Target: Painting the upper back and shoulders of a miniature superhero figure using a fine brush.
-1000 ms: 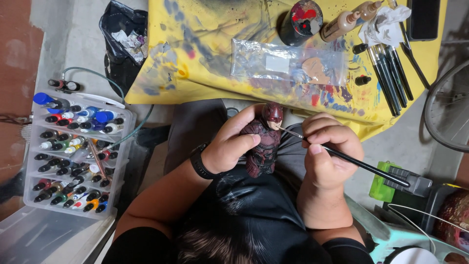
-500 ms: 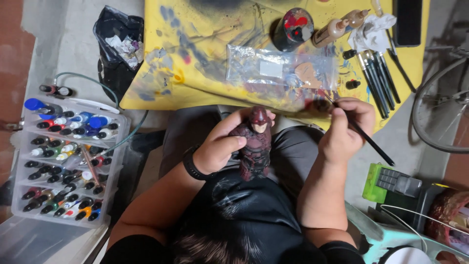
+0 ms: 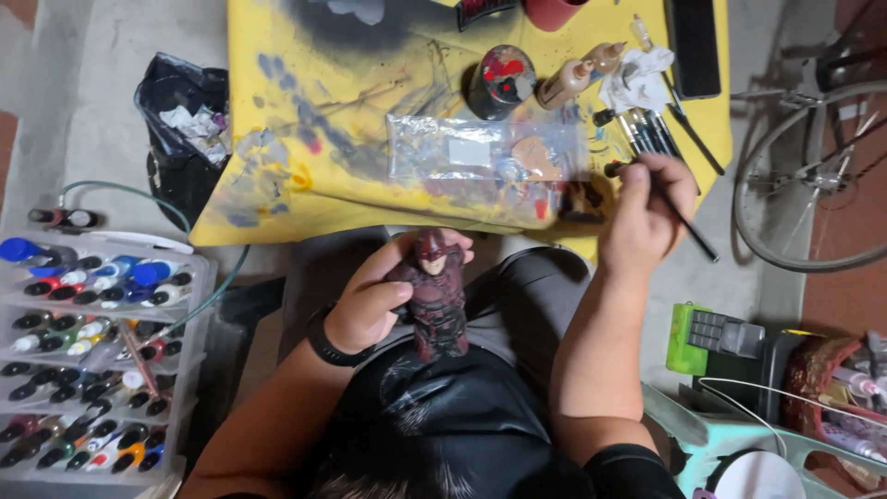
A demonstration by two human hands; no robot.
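Head view, looking straight down on you. Your right hand (image 3: 644, 217) is pinching a thin black paintbrush (image 3: 679, 214) between thumb and fingers, with its tip reaching toward the dark smears on the clear plastic sheet (image 3: 480, 159) that is serving as a palette on the yellow, paint-stained worktop (image 3: 305, 102). Your left hand (image 3: 370, 300) is curling around the back of a dark red figure (image 3: 432, 298), fingers closed on its shoulders and thumb against its side; the figure is standing upright over your lap, just below the worktop's near edge and well apart from the brush. A black band (image 3: 323, 342) is sitting on your left wrist.

Beyond the palette, a round black paint-spattered pot (image 3: 500, 81) is standing beside two tan dropper bottles (image 3: 577, 76), and a row of spare black brushes (image 3: 649, 132) is lying next to a crumpled white tissue (image 3: 636, 81). A black slab-shaped device (image 3: 693, 46) is lying at the far right of the worktop.

On your left, a clear tiered rack (image 3: 92, 360) is holding rows of small paint bottles, with a black bag (image 3: 180, 139) of waste paper behind it. On your right, a bicycle wheel (image 3: 813, 176) is leaning near a green box (image 3: 707, 337).
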